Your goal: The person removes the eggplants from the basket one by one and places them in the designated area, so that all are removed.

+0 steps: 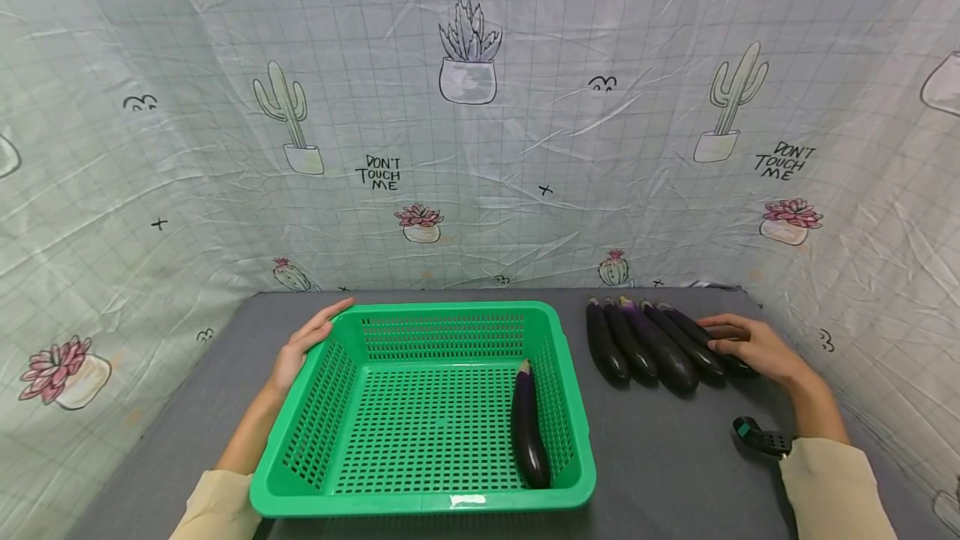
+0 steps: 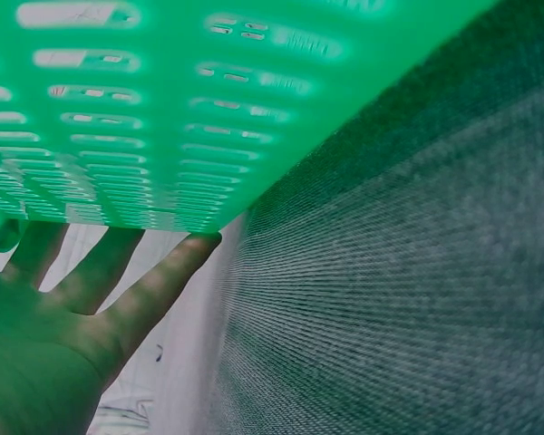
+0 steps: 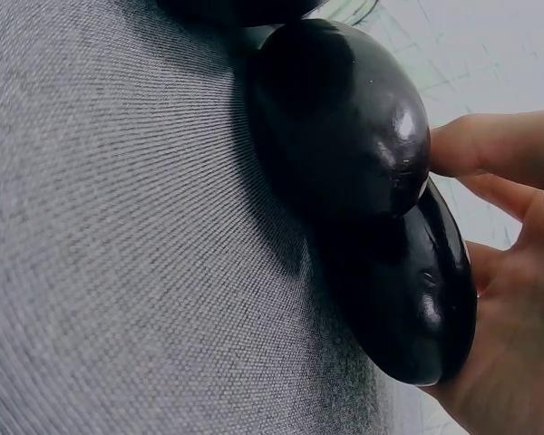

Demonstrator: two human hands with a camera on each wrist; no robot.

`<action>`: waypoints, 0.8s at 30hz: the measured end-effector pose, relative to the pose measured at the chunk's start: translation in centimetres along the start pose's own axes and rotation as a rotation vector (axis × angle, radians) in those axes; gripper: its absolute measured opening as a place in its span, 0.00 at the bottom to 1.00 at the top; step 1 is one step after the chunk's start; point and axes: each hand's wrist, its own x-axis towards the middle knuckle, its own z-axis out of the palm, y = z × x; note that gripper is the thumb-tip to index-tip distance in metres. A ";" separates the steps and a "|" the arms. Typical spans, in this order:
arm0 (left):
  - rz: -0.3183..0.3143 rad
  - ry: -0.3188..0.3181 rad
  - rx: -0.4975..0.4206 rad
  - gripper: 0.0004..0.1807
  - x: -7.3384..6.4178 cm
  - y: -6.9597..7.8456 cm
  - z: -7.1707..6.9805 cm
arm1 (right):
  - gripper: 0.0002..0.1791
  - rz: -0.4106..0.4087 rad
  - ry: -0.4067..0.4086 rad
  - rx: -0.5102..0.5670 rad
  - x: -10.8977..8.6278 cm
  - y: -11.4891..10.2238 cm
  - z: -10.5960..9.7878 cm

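Note:
My left hand (image 1: 294, 354) rests along the left side of a green plastic basket (image 1: 422, 503). In the left wrist view its fingers (image 2: 163, 281) stretch out straight beside the slotted outer wall. One glossy dark eggplant (image 1: 529, 432) lies lengthwise inside the basket, near its right wall. To the right of the basket, my right hand (image 1: 757, 348) reaches over the rightmost eggplant (image 1: 686, 324) of a row. In the right wrist view its thumb (image 3: 494, 149) meets the side of the neighbouring eggplant (image 3: 344, 118), and the other fingers extend behind the rightmost one, partly hidden.
Several eggplants (image 1: 603, 348) lie side by side on the grey cloth-covered table (image 1: 660, 465), stems away from me. A patterned curtain (image 1: 525, 190) hangs behind and at both sides. A black device (image 1: 761, 437) is worn on my right wrist.

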 end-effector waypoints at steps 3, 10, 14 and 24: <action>0.000 0.005 0.016 0.28 0.0 -0.1 0.0 | 0.25 -0.003 0.002 0.002 0.0 0.0 0.0; 0.004 0.032 0.095 0.28 0.0 -0.3 -0.1 | 0.24 -0.035 0.013 0.008 0.0 0.0 -0.1; 0.004 0.039 0.115 0.28 0.0 -0.4 -0.2 | 0.22 -0.069 0.038 0.008 0.1 -0.3 -0.2; -0.006 0.049 0.129 0.28 0.0 -0.1 -0.1 | 0.21 -0.139 0.140 -0.050 0.0 -3.9 -0.9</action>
